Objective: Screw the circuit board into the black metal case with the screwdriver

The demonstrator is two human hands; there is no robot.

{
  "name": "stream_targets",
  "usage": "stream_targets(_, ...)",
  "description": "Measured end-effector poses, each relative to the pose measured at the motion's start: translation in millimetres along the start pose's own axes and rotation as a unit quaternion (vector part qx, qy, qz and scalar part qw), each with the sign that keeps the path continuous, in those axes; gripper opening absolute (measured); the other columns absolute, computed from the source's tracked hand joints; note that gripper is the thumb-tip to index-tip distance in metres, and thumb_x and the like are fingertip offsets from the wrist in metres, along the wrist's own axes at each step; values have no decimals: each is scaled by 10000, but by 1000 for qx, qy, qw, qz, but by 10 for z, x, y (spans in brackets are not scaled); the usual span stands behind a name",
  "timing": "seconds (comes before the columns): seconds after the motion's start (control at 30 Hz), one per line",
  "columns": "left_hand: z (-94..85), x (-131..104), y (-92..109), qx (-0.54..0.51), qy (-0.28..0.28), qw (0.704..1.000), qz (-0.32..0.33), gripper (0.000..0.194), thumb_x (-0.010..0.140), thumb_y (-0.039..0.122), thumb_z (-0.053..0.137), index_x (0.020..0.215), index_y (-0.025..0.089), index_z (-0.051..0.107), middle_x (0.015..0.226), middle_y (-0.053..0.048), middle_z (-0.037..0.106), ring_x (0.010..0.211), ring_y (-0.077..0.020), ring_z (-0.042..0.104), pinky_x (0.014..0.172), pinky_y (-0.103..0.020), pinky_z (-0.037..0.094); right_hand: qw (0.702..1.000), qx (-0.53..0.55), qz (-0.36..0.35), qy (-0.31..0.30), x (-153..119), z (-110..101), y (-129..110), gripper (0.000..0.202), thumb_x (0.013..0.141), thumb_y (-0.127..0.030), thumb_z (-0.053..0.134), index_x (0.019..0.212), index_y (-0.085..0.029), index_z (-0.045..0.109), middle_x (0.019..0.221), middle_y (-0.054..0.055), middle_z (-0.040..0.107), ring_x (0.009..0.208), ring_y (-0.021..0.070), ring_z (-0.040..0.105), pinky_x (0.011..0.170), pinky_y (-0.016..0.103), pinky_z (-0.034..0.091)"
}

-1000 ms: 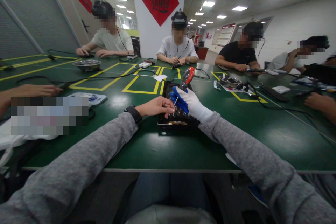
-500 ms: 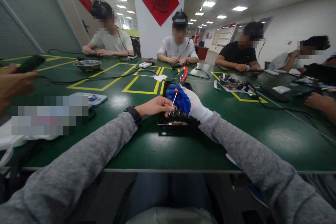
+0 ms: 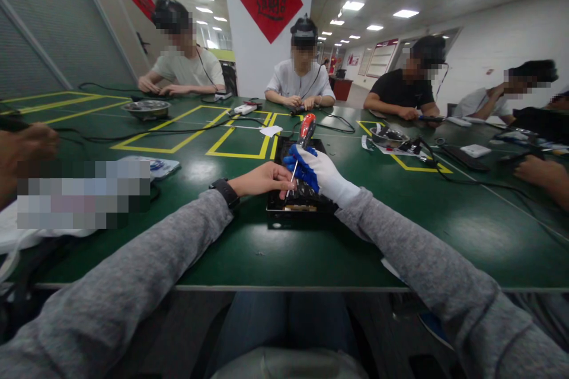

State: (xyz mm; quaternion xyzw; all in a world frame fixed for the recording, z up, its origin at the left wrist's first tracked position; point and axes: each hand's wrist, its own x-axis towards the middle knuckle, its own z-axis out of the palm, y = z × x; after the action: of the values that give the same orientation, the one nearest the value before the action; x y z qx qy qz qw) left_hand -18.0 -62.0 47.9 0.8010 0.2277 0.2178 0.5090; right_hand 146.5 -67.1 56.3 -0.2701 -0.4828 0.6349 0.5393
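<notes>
A screwdriver (image 3: pixel 306 129) with a red and grey handle stands tilted over a black device (image 3: pixel 320 145), its metal shaft pointing down. My right hand (image 3: pixel 313 170), in a white and blue glove, is closed round the screwdriver below the top of its handle. My bare left hand (image 3: pixel 267 179), with a black watch at the wrist, has its fingers pinched by the lower part of the shaft, above the device. The shaft's tip is too small to make out. The device lies flat on the green table (image 3: pixel 222 254), and its near edge shows metallic parts.
Metal bowls stand at the left (image 3: pixel 147 108) and right (image 3: pixel 389 137). A white paper piece (image 3: pixel 271 131) lies beyond the device, and a plastic packet (image 3: pixel 162 167) at the left. Black cables cross the table. Several people sit around it; another person's hand (image 3: pixel 26 145) is at far left.
The screwdriver handle has turned and tilted slightly within my right hand, whose fingers have shifted round it. My left hand has hardly moved. The other person's hand at far left has lowered.
</notes>
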Motion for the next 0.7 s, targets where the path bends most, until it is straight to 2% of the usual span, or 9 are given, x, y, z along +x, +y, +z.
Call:
stream_targets(0.27, -9, 5, -16, -13, 13, 1000, -3, 318, 735, 354, 640, 891, 78, 627, 633, -20, 619, 519, -68, 544, 523, -172, 412, 999, -4, -19, 40, -35, 35, -38, 332, 594, -353, 751, 777, -169, 544, 654, -39, 583, 568, 70, 552, 555, 195, 488)
stream_targets(0.43, -6, 8, 5, -2, 16, 1000, -2, 340, 737, 384, 630, 893, 82, 641, 572, -11, 600, 505, -70, 531, 511, -168, 391, 998, -13, -34, 48, -60, 40, -67, 321, 589, -347, 748, 767, -171, 547, 670, -46, 573, 591, 65, 546, 587, 195, 480)
stream_targets(0.6, 3, 1, 34, 19, 27, 999, -13, 373, 764, 433, 583, 877, 84, 653, 534, -15, 586, 498, -83, 512, 533, -190, 384, 996, -7, -23, 84, -28, 22, -59, 336, 598, -375, 740, 790, -191, 535, 658, -45, 571, 601, 80, 561, 561, 198, 479)
stream_targets(0.7, 22, 1, 33, 30, 63, 998, 1, 405, 814, 464, 493, 797, 90, 649, 509, -15, 571, 507, -88, 501, 574, -205, 386, 996, 29, -18, 87, 12, -5, -58, 333, 619, -389, 727, 808, -199, 530, 641, -46, 568, 584, 83, 560, 524, 194, 463)
